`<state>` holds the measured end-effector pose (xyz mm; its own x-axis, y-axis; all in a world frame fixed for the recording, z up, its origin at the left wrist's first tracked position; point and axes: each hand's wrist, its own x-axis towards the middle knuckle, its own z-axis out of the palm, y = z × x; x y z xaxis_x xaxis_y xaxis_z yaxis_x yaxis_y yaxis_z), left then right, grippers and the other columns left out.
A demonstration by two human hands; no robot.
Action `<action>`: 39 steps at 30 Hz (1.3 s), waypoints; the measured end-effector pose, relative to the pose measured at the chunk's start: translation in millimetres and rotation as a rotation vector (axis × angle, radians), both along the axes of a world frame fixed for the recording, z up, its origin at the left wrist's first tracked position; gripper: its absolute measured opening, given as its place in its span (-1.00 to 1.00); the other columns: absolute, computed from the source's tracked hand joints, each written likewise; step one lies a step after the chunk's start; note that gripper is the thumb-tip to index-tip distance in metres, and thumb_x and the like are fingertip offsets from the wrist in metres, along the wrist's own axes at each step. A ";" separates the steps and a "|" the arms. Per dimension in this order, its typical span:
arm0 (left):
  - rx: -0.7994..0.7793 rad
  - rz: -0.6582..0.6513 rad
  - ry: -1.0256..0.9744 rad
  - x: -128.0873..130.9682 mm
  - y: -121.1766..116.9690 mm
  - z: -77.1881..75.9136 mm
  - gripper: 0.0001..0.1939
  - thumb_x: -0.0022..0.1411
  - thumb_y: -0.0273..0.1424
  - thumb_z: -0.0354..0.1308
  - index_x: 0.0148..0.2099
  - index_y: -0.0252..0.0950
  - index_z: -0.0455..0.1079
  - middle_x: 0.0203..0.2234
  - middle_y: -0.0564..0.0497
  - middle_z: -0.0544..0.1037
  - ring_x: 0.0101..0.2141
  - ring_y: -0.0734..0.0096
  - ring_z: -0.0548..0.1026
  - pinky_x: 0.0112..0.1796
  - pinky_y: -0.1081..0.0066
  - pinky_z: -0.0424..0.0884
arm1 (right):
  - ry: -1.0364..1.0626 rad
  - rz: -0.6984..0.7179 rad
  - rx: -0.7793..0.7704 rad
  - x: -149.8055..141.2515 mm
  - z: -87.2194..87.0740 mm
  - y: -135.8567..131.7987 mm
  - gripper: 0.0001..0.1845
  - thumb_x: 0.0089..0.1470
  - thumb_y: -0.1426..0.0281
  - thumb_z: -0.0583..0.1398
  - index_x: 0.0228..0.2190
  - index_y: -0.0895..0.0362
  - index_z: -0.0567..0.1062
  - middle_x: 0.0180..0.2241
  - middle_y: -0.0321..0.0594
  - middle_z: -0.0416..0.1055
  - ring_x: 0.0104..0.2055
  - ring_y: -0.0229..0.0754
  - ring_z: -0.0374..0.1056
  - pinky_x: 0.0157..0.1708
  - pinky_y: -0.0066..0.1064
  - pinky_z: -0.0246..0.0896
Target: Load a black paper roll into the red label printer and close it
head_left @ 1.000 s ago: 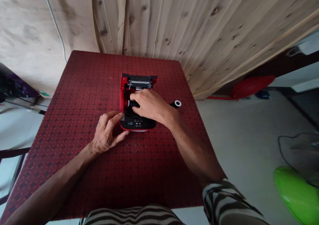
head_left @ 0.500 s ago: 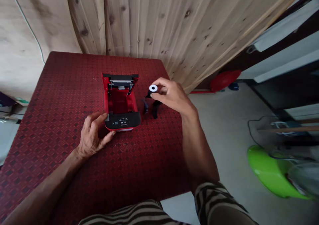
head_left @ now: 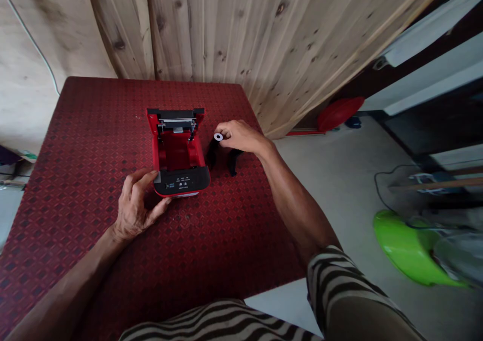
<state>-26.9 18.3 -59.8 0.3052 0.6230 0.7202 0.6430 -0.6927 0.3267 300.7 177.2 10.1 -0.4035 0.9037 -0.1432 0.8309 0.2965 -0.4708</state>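
Observation:
A small red and black printer (head_left: pixel 177 152) stands on the red patterned table (head_left: pixel 113 130) with its lid tipped open at the back and its red bay empty. My left hand (head_left: pixel 136 205) rests against the printer's front left corner, fingers curled on it. To the right of the printer my right hand (head_left: pixel 237 136) is closed on a black roll with a white core (head_left: pixel 218 138), held low over the table. Another black piece (head_left: pixel 233 161) lies just below that hand.
A wooden plank wall (head_left: pixel 245 39) rises behind the table. The table's right edge drops to a grey floor with a red object (head_left: pixel 337 113), a green object (head_left: pixel 407 250) and a cable. My striped sleeves fill the bottom.
My right hand lifted out of the printer bay, moved right to the black roll beside it and has now lowered it toward the table. The view swung right. The left hand stayed.

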 end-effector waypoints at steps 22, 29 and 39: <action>0.000 0.007 -0.002 0.6 0.6 5.8 -0.24 0.31 -0.22 0.41 0.42 -0.28 0.22 0.03 -0.29 0.54 0.03 -0.03 0.57 -0.02 0.02 0.64 | 0.692 -0.489 0.088 50.7 -80.3 -73.5 -0.55 -0.05 0.23 0.40 -0.07 0.00 0.60 0.01 -0.17 0.64 0.13 0.06 0.51 0.27 0.06 0.33; -0.032 0.008 -0.001 1.4 -0.2 5.5 -0.25 0.35 -0.18 0.37 0.44 -0.27 0.20 0.05 -0.32 0.52 0.04 -0.03 0.57 -0.03 0.02 0.65 | 0.664 -0.327 0.099 39.5 5.8 -118.3 -0.64 0.15 0.18 0.35 -0.02 -0.06 0.56 0.07 -0.20 0.59 0.14 0.02 0.52 0.20 -0.02 0.40; -0.053 0.017 0.003 2.4 -4.6 -0.7 -0.29 0.40 -0.14 0.30 0.43 -0.28 0.17 0.08 -0.24 0.51 0.09 0.07 0.54 0.07 0.12 0.60 | 0.177 0.183 0.207 -57.5 64.5 -102.6 -0.65 0.23 0.47 0.27 0.04 0.02 0.50 0.01 -0.15 0.60 0.06 0.06 0.54 0.12 -0.06 0.40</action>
<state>-24.5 13.7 -60.5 0.2965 0.6651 0.6854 0.6557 -0.6635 0.3603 243.2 74.6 74.6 -0.5643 0.8163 0.1232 0.6657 0.5382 -0.5170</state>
